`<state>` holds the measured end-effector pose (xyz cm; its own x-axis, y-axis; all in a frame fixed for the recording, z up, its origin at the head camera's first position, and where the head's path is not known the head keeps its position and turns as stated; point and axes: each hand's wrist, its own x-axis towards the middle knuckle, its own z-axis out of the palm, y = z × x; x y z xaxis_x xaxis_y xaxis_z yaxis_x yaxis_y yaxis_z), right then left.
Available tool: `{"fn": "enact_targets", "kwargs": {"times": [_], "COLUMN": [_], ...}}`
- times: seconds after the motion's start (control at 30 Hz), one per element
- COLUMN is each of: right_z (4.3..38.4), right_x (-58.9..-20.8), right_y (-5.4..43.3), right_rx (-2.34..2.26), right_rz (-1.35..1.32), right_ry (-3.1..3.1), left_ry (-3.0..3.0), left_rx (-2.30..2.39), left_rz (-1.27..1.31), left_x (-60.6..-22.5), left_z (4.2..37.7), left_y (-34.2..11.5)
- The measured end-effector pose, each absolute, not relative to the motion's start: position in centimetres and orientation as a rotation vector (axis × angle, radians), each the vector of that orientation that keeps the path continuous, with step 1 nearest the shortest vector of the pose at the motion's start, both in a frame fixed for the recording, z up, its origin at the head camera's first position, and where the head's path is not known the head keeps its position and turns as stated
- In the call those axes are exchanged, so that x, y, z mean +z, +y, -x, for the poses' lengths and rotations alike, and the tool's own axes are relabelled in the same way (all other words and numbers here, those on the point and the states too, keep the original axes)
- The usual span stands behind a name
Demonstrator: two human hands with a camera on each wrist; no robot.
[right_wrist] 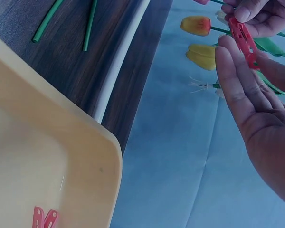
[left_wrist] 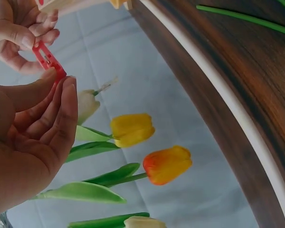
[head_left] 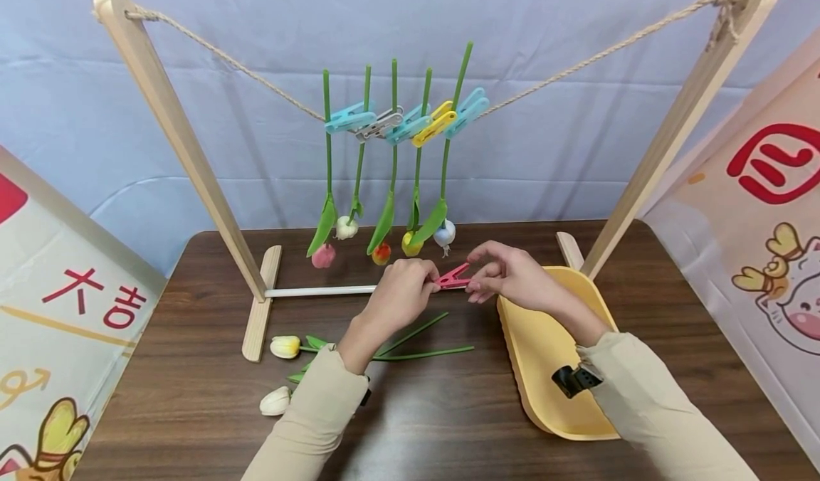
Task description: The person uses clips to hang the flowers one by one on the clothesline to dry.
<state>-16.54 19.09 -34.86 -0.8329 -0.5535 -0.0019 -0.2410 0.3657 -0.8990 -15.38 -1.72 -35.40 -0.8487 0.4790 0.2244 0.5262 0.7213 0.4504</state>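
A red clothespin [head_left: 453,277] is held between the two hands, above the white crossbar. My left hand [head_left: 405,292] pinches one end with thumb and fingers, as the left wrist view shows [left_wrist: 38,126]. At its other end is my right hand [head_left: 506,275], its thumb and fingers around the two spread legs. In the right wrist view the right thumb [right_wrist: 275,73] meets the clothespin [right_wrist: 243,42]. Behind the hands, artificial tulips hang upside down from a rope, among them a yellow tulip [left_wrist: 132,129] and an orange tulip [left_wrist: 167,165], held by blue, grey and yellow clothespins [head_left: 435,123].
A wooden frame [head_left: 173,125] with a sagging rope [head_left: 596,57] and a white crossbar [head_left: 320,291] stands on the brown table. Near the left forearm lie a yellow tulip [head_left: 285,346] and a white tulip [head_left: 276,400]. Beneath the right forearm, a yellow bin [head_left: 532,367] holds red clothespins [right_wrist: 44,217].
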Motion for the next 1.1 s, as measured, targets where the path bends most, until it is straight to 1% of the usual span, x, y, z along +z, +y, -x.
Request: {"fn": "enact_targets", "kwargs": {"times": [0.23, 0.33, 0.47, 0.6, 0.9, 1.1], "right_z": [16.6, 16.6, 16.5, 16.5, 16.1, 16.0], "right_x": [-35.0, -35.0, -35.0, -34.9, -35.7, -36.0], "right_y": [19.2, 19.4, 20.4, 21.7, 23.9, 24.5], "right_rx": [-1.274, -1.258, -1.282, -1.273, -1.224, -1.198], "right_rz": [0.765, 0.781, 0.728, 0.666, 0.617, 0.586], "right_ry": [2.581, 2.684, 2.753, 2.774, 2.777, 2.755], "left_ry": [-2.801, -2.815, -2.901, -3.025, -3.189, -3.178], "left_rx": [-0.826, -0.847, -0.824, -0.761, -0.665, -0.601], "left_rz": [0.844, 0.803, 0.719, 0.679, 0.537, 0.53], "left_x": [-35.2, -35.4, -36.1, -38.0, -43.8, -45.2], "left_z": [15.2, 15.0, 14.7, 14.4, 13.5, 12.9], "left_y": [-2.0, -2.4, -3.1, -3.9, -5.1, -5.3]}}
